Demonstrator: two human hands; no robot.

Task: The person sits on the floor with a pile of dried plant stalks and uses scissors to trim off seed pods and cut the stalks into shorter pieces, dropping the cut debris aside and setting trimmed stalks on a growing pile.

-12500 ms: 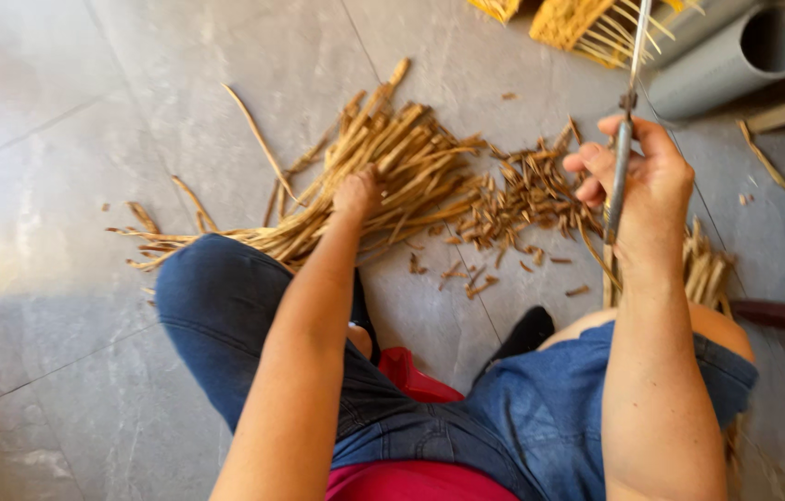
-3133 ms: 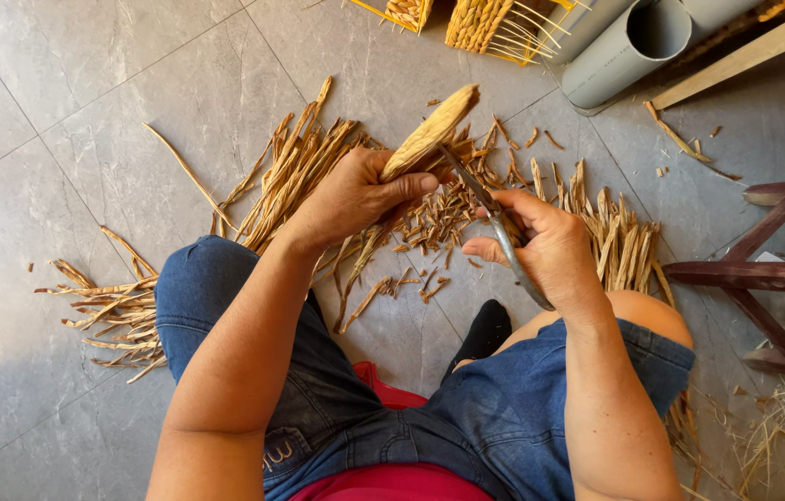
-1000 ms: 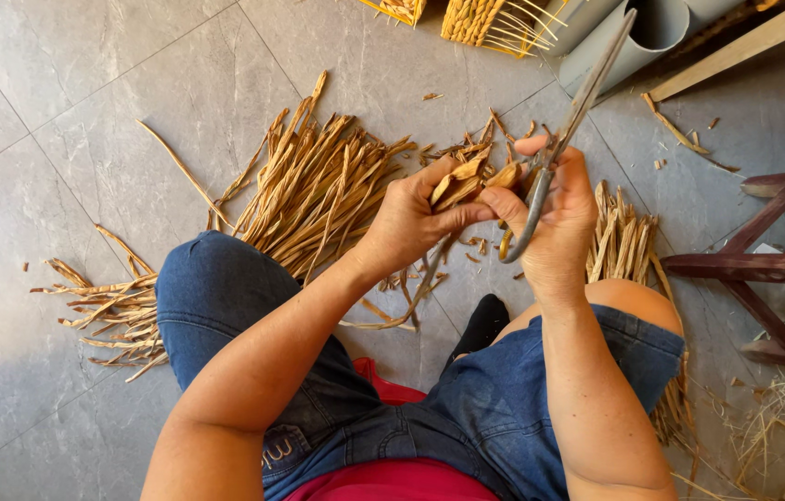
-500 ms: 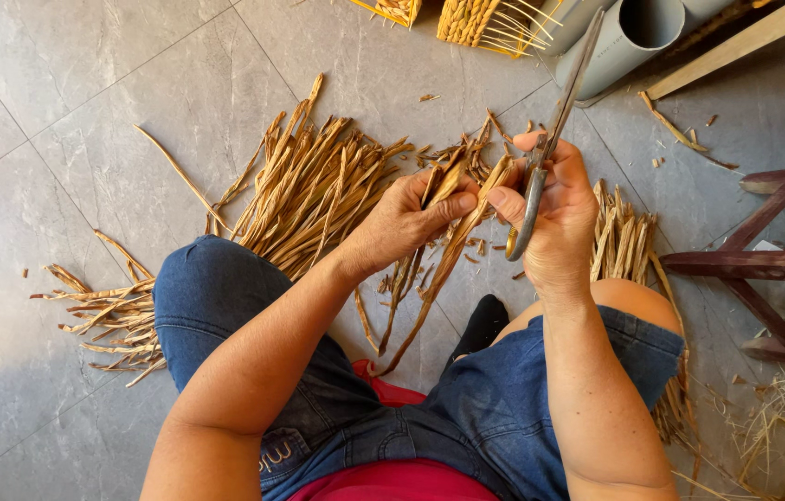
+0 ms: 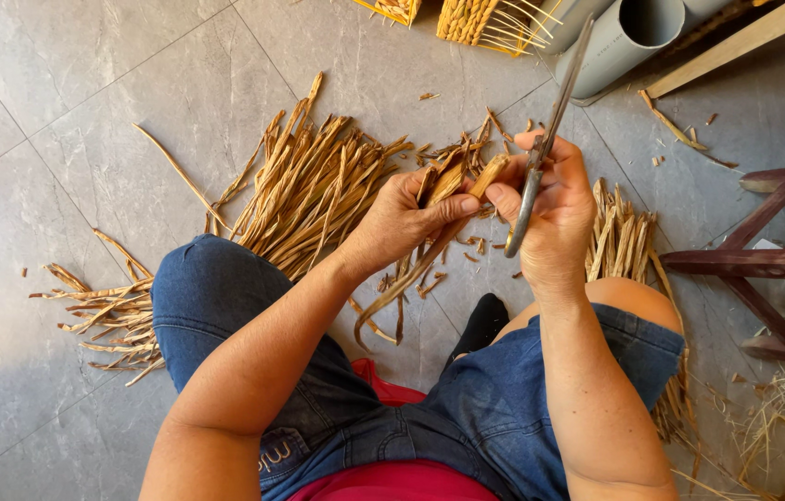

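My left hand (image 5: 406, 221) grips a bunch of dried brown plant strips (image 5: 411, 278) that hang down between my knees. My right hand (image 5: 555, 218) holds a long metal knife (image 5: 550, 130), its blade pointing up and away, while its thumb and fingers pinch the top end of one strip next to my left thumb. Both hands meet above the grey tiled floor. A large pile of similar dried strips (image 5: 304, 195) lies on the floor beyond my left hand.
More strips lie by my left knee (image 5: 100, 311) and beside my right thigh (image 5: 624, 246). Grey plastic pipes (image 5: 629, 32) and woven yellow baskets (image 5: 481, 19) sit at the top. A dark wooden stool frame (image 5: 764, 264) stands at right, a wooden plank (image 5: 736, 42) above it.
Earlier my left hand picked a strip from the pile and I cut at it. Over the last second, my hands stayed together, pulling the strip apart, with the knife still raised.
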